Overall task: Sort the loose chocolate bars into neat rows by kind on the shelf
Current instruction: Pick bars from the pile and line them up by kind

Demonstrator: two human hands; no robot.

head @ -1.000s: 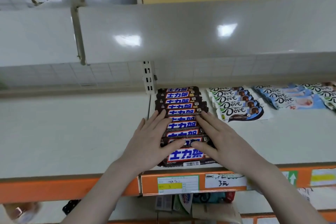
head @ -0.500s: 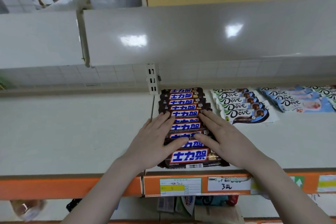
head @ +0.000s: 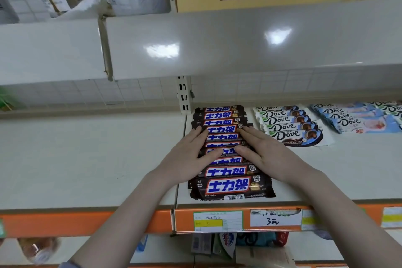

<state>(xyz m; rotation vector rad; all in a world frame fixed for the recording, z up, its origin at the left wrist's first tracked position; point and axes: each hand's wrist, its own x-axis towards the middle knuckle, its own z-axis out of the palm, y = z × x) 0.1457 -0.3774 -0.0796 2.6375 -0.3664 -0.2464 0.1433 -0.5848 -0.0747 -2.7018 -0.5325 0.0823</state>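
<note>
**Squaring the Snickers row: both hands flat, row not yet true**

While both hands lie on the overlapped row of brown Snickers bars (head: 226, 152), no bar is lifted or gripped. The left hand (head: 187, 159) rests on the row's left edge and the right hand (head: 267, 154) on its right edge, fingers (head: 250, 135) straight and spread, pressing rather than curling round anything. The row runs front to back on the shelf (head: 87, 159), its nearest bar (head: 230, 187) lying close behind the orange price rail (head: 87, 222) and sitting a little wider than those behind it.

Assessment: the step in hand appears to be squaring this row. It would be done well by drawing both palms inward with even pressure, so the bar ends line up, then sliding the hands forward to bring the nearest bar into line. Uneven pressure is liable to skew the shingled wrappers.

To the right, apart from this row, the white Dove bars (head: 289, 124) and the blue Dove bars (head: 356, 117) lie in their own rows.
</note>
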